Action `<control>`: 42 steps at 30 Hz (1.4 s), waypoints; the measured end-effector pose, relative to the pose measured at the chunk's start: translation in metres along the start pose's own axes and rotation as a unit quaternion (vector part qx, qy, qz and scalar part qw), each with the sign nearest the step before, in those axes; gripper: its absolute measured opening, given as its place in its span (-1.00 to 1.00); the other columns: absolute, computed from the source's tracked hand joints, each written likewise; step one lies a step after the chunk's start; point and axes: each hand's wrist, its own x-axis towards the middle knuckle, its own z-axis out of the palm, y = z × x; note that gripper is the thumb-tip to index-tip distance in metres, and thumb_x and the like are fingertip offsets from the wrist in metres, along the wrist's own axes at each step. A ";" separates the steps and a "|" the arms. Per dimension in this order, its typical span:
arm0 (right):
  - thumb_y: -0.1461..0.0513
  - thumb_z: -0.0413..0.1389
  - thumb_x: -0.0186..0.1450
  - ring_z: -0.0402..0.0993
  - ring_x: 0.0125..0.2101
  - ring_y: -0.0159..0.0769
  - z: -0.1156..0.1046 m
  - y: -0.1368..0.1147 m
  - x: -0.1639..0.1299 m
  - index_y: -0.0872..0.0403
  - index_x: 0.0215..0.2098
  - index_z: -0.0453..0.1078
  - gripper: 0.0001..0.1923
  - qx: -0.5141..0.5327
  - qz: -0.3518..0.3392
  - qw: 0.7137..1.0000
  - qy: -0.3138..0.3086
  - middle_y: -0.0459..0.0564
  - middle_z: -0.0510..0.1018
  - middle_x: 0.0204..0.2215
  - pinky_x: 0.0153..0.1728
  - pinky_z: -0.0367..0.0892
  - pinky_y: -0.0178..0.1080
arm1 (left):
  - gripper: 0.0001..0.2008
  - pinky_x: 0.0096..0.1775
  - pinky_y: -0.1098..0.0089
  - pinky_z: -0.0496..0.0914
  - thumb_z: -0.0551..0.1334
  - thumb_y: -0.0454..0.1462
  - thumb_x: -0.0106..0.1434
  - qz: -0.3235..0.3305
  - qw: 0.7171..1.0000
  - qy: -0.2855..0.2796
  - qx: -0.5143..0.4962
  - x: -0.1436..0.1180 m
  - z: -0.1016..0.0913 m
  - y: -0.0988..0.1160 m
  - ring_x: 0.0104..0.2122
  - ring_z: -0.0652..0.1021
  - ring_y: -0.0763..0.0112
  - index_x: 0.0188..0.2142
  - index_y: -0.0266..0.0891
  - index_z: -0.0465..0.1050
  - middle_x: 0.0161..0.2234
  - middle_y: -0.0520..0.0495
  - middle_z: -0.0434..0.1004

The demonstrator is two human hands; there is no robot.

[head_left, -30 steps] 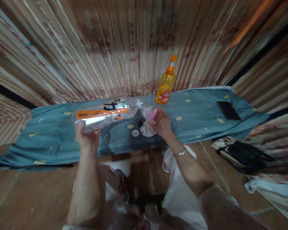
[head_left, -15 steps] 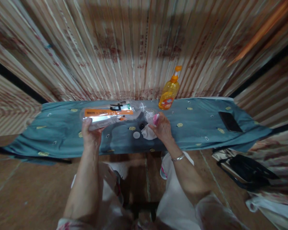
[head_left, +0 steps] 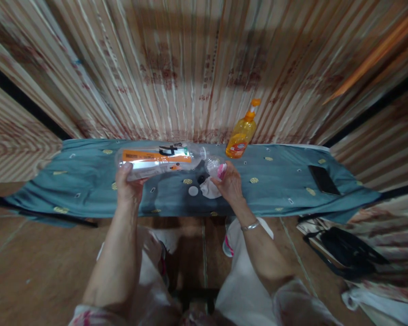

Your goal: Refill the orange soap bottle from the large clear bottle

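My left hand (head_left: 129,181) is closed around the base end of a large clear plastic bottle (head_left: 156,162) with an orange and silver label. The bottle is tipped almost level, its neck pointing right. In my right hand (head_left: 229,183) is a smaller clear plastic bottle (head_left: 214,165) with a pink part at the fingers; its other end meets or nearly meets the large bottle's neck, and I cannot tell whether they touch. Below them lie a white cloth (head_left: 210,189), a round whitish disc (head_left: 193,191) and a small black object (head_left: 201,179).
An orange pump bottle (head_left: 240,138) stands at the back of the narrow table, which has a blue-green patterned cloth (head_left: 170,199). A dark phone-like slab (head_left: 323,179) lies to the right. A black bag (head_left: 350,246) is low on the right. Striped curtains (head_left: 190,68) hang behind.
The camera view has shifted slightly. Both hands keep their hold, and the two bottles stay end to end in nearly the same place.
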 end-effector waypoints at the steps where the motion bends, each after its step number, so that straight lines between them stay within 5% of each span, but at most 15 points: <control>1: 0.21 0.36 0.16 0.43 0.16 0.10 0.001 0.000 0.000 0.24 0.25 0.10 -0.19 0.000 0.000 1.000 0.001 0.44 0.45 0.15 0.14 0.36 0.07 | -0.47 -0.31 0.24 0.54 0.42 0.02 -0.17 0.000 1.000 0.001 0.000 0.000 0.000 0.000 -0.21 0.64 0.09 -0.21 -0.17 0.59 -0.29 -0.10 0.66; 24: 0.22 0.38 0.13 0.45 0.15 0.12 0.000 0.001 -0.001 0.24 0.23 0.12 -0.18 0.007 -0.001 1.000 0.005 0.44 0.46 0.14 0.13 0.36 0.10 | -0.51 -0.34 0.27 0.55 0.43 0.01 -0.20 -0.005 1.000 0.014 -0.014 -0.004 0.006 0.004 -0.25 0.63 0.10 -0.30 -0.22 0.56 -0.38 -0.09 0.64; 42: 0.21 0.35 0.17 0.46 0.15 0.10 0.000 0.000 -0.001 0.24 0.25 0.11 -0.20 0.003 0.001 1.000 0.009 0.44 0.47 0.14 0.13 0.37 0.08 | -0.49 -0.17 0.14 0.55 0.42 -0.02 -0.24 -0.018 1.000 0.020 -0.005 -0.006 0.011 0.009 -0.10 0.61 0.00 -0.28 -0.21 0.53 -0.36 -0.10 0.62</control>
